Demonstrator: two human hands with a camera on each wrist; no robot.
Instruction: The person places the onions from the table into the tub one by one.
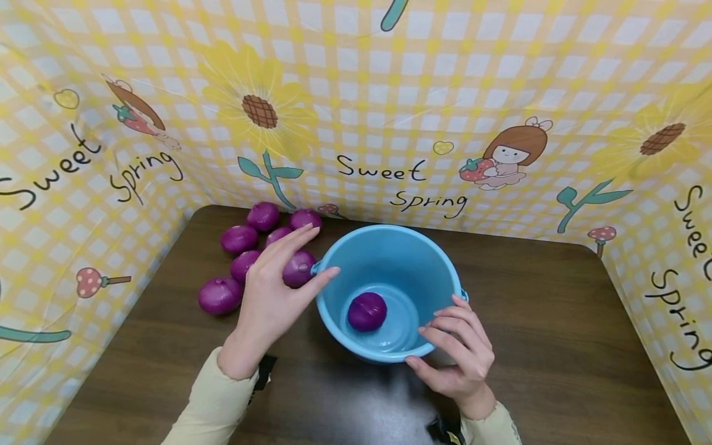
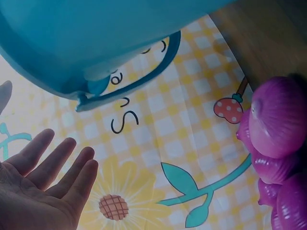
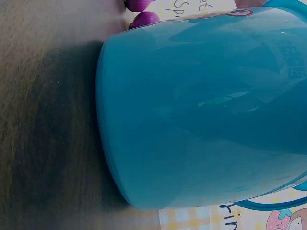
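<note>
A light blue bucket (image 1: 384, 254) stands upright on the table, with one purple onion (image 1: 367, 312) on its bottom. My right hand (image 1: 464, 352) holds the bucket's near right rim, fingers over the edge and thumb lower at the outside. Left of the bucket, my left hand (image 1: 272, 296) is raised with fingers extended and nothing in it; its thumb tip is close to the left rim. Behind and beside that hand lie several purple onions (image 1: 220, 296), some partly covered by it. The right wrist view shows the bucket's outer wall (image 3: 201, 110) but not the fingers.
The dark wooden table (image 1: 534, 321) extends to the right of the bucket. Yellow checked cloth (image 1: 389, 105) with flowers and lettering walls the back and both sides. A blue handle (image 2: 144, 84) hangs on the bucket.
</note>
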